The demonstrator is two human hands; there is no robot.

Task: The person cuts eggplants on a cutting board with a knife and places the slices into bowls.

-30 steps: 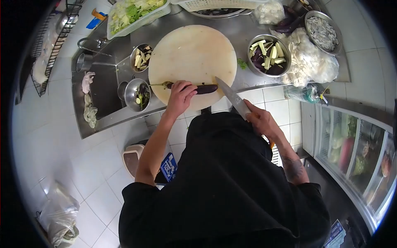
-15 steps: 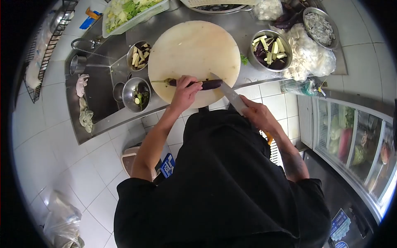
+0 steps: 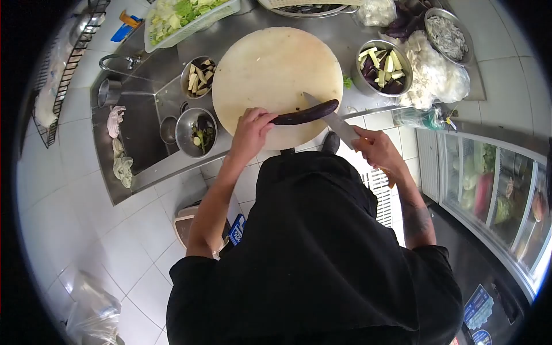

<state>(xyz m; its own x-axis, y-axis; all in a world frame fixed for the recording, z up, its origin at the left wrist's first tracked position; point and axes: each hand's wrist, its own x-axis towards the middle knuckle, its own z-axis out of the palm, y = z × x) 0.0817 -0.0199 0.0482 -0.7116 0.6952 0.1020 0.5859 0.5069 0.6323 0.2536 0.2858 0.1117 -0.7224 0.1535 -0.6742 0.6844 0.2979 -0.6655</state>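
A long dark purple eggplant slants over the lower part of a round, pale cutting board. Its left end is in the closed fingers of my left hand, and its right end points up and to the right. My right hand grips a large knife. The knife's blade slants up and left onto the board and passes under or behind the eggplant's right part; whether they touch cannot be made out. The stem end is hidden by my left hand.
Left of the board stand bowls of cut pieces and trimmings, beside a sink. To the right are a bowl of cut eggplant, a plastic bag and a metal bowl. A lettuce basket is at the back left.
The eggplant's right end has swung upward and further right, and its green stem is now out of sight. The right hand and knife have shifted slightly right.
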